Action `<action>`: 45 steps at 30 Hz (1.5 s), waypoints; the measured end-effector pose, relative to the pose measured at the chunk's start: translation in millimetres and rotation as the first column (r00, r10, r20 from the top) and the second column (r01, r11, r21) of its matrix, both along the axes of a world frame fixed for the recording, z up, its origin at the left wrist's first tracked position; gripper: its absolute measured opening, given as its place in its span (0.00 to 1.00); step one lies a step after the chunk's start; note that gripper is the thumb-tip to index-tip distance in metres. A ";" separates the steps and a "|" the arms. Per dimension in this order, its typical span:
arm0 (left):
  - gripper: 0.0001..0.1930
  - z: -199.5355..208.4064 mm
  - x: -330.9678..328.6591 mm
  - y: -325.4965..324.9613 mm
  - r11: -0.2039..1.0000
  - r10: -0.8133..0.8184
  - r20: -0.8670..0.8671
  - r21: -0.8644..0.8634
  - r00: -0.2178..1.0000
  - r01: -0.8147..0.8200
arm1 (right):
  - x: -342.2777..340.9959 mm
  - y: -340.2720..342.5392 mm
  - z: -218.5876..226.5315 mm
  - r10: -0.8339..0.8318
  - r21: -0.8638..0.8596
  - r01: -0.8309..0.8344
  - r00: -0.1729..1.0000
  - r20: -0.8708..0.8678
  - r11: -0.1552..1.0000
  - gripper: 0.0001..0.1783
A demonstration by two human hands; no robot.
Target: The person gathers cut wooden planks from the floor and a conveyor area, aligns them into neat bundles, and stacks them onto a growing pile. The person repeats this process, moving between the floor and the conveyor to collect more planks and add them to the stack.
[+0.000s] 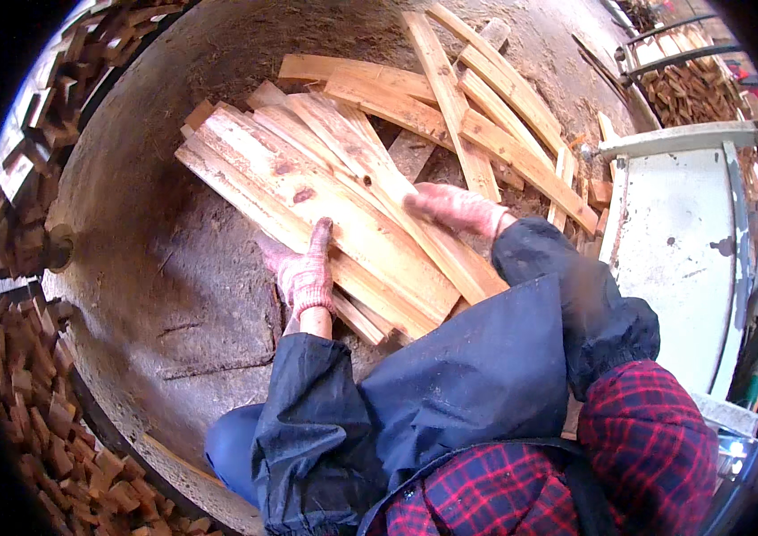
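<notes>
A fanned stack of pale wooden boards [303,192] lies in front of me, slanting from upper left toward my lap. Along its left edge my left hand [299,268], in a pinkish knit glove, is closed with the thumb on the top board and the fingers at the side. My right hand [459,207], gloved alike, presses its fingers together against the right edge of the stack; its thumb is hidden. Dark knots mark the upper board. The near ends of the boards reach my dark blue apron [477,348].
More loose boards [455,112] lie crisscrossed beyond and right of the stack. A pale metal frame with a flat panel [674,259] stands at my right. Short wood pieces [53,420] are piled on the left, outside a curved edge. Another wood pile [687,89] is at the far right.
</notes>
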State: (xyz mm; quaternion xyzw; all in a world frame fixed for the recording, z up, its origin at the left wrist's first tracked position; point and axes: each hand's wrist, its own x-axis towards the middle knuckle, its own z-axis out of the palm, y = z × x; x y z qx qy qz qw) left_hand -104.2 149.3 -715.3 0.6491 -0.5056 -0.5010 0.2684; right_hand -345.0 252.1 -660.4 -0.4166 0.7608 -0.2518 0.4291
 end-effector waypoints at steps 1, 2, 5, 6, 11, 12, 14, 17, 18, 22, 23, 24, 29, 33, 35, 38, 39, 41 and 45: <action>0.60 2.0 3.1 -1.5 1.000 0.002 -0.031 0.000 1.000 -0.002 | -5.3 1.2 4.1 -0.058 -0.001 0.058 0.998 -0.015 0.998 0.47; 0.60 4.6 7.6 -3.5 1.000 0.007 -0.061 0.000 0.998 -0.007 | -11.7 1.9 5.4 -0.112 -0.003 0.112 0.993 -0.029 0.994 0.48; 0.62 12.1 1.4 -0.6 1.000 0.014 -0.107 0.023 0.994 -0.011 | -60.2 35.4 -24.6 -0.225 0.058 0.377 0.664 -0.713 0.925 0.51; 0.63 13.1 0.0 -1.6 0.999 0.023 -0.109 0.026 0.994 -0.021 | -77.2 49.3 -39.1 -0.202 0.052 0.441 0.509 -0.837 0.896 0.53; 0.65 -15.1 5.3 -4.2 0.999 0.040 -0.111 0.025 0.993 -0.038 | -97.5 31.9 -57.0 -0.291 0.228 0.649 0.591 -0.753 0.726 0.64; 0.65 -15.8 7.7 -6.3 0.999 0.042 -0.108 0.022 0.993 -0.039 | -92.2 23.9 -59.2 -0.310 0.216 0.671 0.571 -0.760 0.709 0.63; 0.61 -16.3 11.9 -6.8 0.999 0.037 -0.074 0.002 0.997 -0.037 | -76.3 23.9 -59.6 -0.325 0.131 0.610 0.577 -0.749 0.781 0.60; 0.53 -5.6 20.1 -11.1 0.999 0.043 0.011 -0.018 0.999 -0.043 | -53.1 2.5 -28.3 -0.307 0.205 0.565 0.678 -0.668 0.799 0.57; 0.52 -1.5 10.2 -6.0 0.999 0.026 -0.002 0.023 1.000 -0.026 | -60.7 11.4 -22.7 -0.313 0.140 0.539 0.659 -0.684 0.831 0.45; 0.64 0.0 22.8 -14.0 0.999 0.035 -0.019 -0.004 0.999 -0.035 | -24.3 28.5 -2.8 -0.661 0.009 0.662 0.748 0.063 0.749 0.30; 0.62 -6.2 15.0 -9.7 1.000 0.019 -0.024 -0.023 1.000 -0.020 | -20.4 40.7 2.4 -0.559 -0.102 0.556 0.829 0.005 0.825 0.30; 0.61 -2.1 11.6 -5.7 0.999 0.042 -0.175 0.001 0.984 -0.043 | -18.3 50.0 0.0 -0.540 -0.135 0.530 0.840 -0.053 0.837 0.33; 0.60 6.9 -5.7 -0.1 0.999 -0.006 -0.171 -0.035 0.985 0.000 | -47.0 37.6 -13.3 -0.416 0.278 0.516 0.841 -0.347 0.810 0.42; 0.61 -1.5 3.7 -1.4 1.000 -0.001 -0.126 -0.021 0.992 -0.001 | -17.3 10.6 -45.5 -0.505 0.148 0.584 0.782 -0.365 0.798 0.34; 0.62 1.6 5.1 -4.7 1.000 -0.013 -0.081 0.008 0.997 0.013 | -26.1 2.7 -47.1 -0.561 0.169 0.617 0.777 -0.288 0.769 0.36; 0.62 -4.5 13.3 -7.6 1.000 0.011 -0.055 -0.024 0.998 -0.013 | -33.5 4.1 -26.8 -0.447 0.321 0.555 0.823 -0.351 0.768 0.34; 0.63 9.2 6.1 -2.2 0.999 0.037 -0.140 -0.002 0.989 -0.037 | -37.9 18.9 -22.3 -0.552 0.214 0.620 0.777 -0.303 0.755 0.35; 0.62 -4.2 9.4 -4.3 0.999 0.041 -0.092 -0.002 0.995 -0.042 | -18.2 42.5 -11.8 -0.666 0.135 0.659 0.746 0.008 0.740 0.44; 0.63 8.9 9.1 -4.4 1.000 0.014 0.050 0.009 0.999 -0.015 | 10.8 73.4 18.0 -0.224 0.216 0.280 0.941 -0.252 0.935 0.58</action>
